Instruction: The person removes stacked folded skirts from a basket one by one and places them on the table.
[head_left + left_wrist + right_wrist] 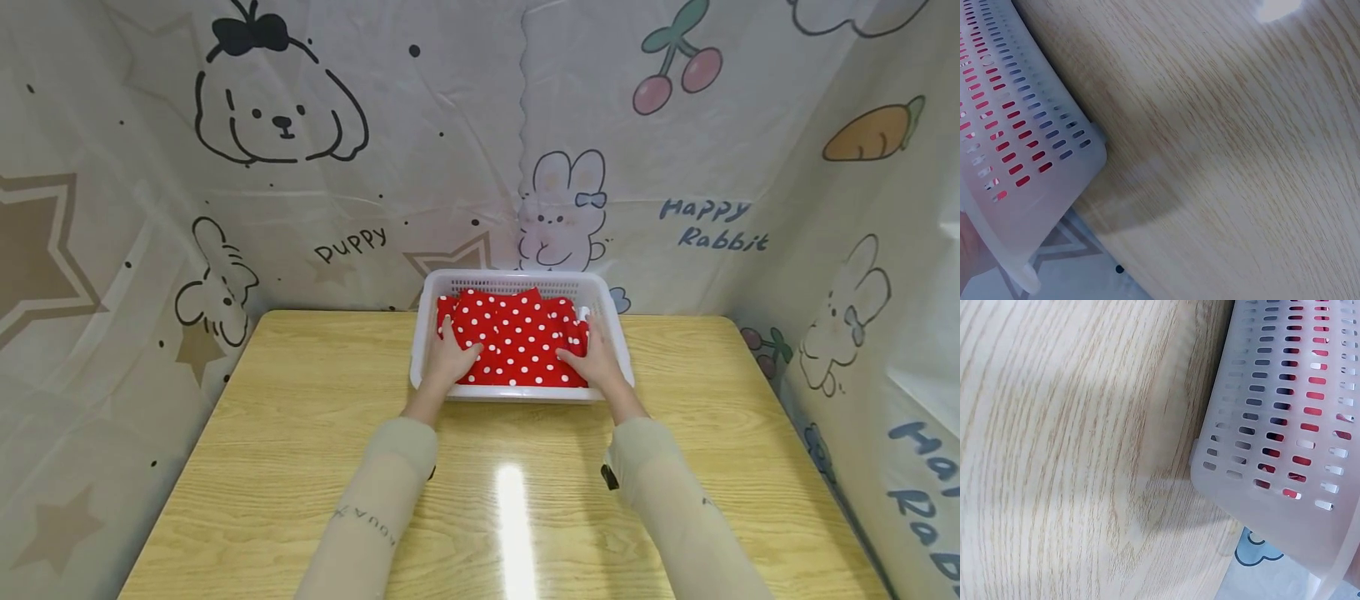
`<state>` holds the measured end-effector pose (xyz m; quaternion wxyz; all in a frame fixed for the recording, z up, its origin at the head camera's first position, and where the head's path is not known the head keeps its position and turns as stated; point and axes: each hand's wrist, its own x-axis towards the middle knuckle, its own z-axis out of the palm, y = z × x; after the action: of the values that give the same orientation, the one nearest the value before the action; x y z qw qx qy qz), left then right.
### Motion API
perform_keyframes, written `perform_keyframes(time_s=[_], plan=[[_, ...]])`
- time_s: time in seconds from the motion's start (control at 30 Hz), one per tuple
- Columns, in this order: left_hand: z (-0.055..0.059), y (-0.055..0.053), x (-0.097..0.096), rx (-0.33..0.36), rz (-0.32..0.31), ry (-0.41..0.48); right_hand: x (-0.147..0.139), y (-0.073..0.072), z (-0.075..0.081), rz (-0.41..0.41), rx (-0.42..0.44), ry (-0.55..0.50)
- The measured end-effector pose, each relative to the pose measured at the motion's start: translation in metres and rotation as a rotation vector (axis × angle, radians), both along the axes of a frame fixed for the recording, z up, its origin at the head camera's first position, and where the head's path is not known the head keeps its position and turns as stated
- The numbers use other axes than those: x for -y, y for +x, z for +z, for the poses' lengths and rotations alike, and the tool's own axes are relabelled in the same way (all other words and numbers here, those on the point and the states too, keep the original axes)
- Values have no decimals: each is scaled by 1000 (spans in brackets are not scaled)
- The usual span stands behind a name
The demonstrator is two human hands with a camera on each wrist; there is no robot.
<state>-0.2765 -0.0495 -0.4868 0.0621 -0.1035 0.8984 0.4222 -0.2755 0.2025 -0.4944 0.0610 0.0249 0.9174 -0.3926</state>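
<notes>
In mid-frame, the red polka-dot cloth (517, 343) lies inside the white basket (517, 393) on the worktop (322, 375). Left hand (448, 360) and right hand (598, 362) rest at the cloth's sides, thumbs spread, not clenched. The step seems to be arranging it; the next move calls for even, two-sided handling.

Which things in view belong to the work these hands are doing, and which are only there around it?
Part of the job:
cloth, red with white dots, in the basket
basket
left hand and right hand, at the cloth

Only around it:
table
printed sheet
</notes>
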Motion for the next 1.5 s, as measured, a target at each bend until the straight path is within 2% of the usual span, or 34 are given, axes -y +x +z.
perform_keyframes(time_s=[0.1, 0.23, 0.33, 0.63, 0.9, 1.2, 1.37, 1.5], plan=[[0, 1, -1, 46, -16, -21, 0, 0, 0, 26, 53, -11], [1, 3, 0, 52, -50, -30, 1, 0, 1, 57, 151, 17], [1, 4, 1, 48, -71, -5, 1, 1, 1, 76, 181, 27], [3, 3, 3, 15, -93, 77, -4, -3, -5, 91, 163, -47], [-1, 0, 7, 24, -84, 126, -6, -3, -3, 90, 202, -149], [-3, -2, 10, 52, -80, 177, -5, -2, 2, 94, 188, -224], [-5, -6, 12, 47, -76, 205, -5, -3, 2, 81, 182, -239], [-4, -7, 13, 6, -86, 223, -6, -4, 2, 69, 176, -232]])
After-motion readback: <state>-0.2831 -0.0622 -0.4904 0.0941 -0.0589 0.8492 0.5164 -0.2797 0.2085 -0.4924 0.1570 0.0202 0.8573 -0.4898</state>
